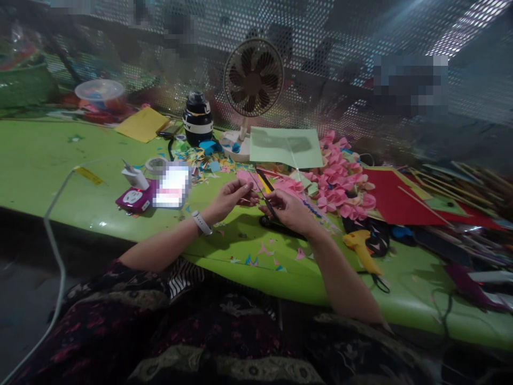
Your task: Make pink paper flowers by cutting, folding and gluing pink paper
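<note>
My left hand, with a white watch on its wrist, is closed on a piece of pink paper above the table's front half. Just to the right, my right hand is wrapped round dark-handled scissors. Their thin blades point up and left, close beside the pink paper; whether they touch it I cannot tell. A yellow and black cutter lies behind the scissors. Under my right hand is a dark object, partly hidden. Small paper scraps are scattered in front of my hands.
Pink paper petals are heaped at the right, near a pale green sheet, red sheets and a yellow glue gun. A fan and black bottle stand behind. Leftward are a lit phone and purple power strip.
</note>
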{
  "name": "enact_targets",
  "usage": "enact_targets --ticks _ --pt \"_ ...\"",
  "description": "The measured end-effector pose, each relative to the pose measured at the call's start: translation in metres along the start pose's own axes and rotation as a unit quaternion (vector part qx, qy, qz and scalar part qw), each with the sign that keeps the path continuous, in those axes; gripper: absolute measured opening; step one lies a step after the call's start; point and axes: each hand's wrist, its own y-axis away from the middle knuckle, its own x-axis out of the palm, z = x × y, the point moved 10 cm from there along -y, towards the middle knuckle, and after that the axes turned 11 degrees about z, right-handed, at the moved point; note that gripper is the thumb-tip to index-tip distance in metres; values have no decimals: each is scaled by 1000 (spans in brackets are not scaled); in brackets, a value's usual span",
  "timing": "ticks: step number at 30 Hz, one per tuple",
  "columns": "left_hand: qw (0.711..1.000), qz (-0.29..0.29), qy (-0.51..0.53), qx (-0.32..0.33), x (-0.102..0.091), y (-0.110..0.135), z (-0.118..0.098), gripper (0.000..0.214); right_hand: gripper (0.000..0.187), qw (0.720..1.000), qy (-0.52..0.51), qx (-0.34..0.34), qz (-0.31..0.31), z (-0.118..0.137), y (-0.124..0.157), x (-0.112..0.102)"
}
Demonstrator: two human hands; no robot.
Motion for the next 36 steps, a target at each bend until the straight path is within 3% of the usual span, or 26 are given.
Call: enact_targets --ticks 8,23,36 --pt "1000 -27 14 4 -8 -1 -1 46 46 1000 -9 20 4 -1 2 0" --pt "999 0 34 15 7 5 -4 49 49 1000 -3 21 13 5 1 5" --pt "999 -3 44 12 3 3 -1 50 51 1000 -18 13 4 6 0 3"
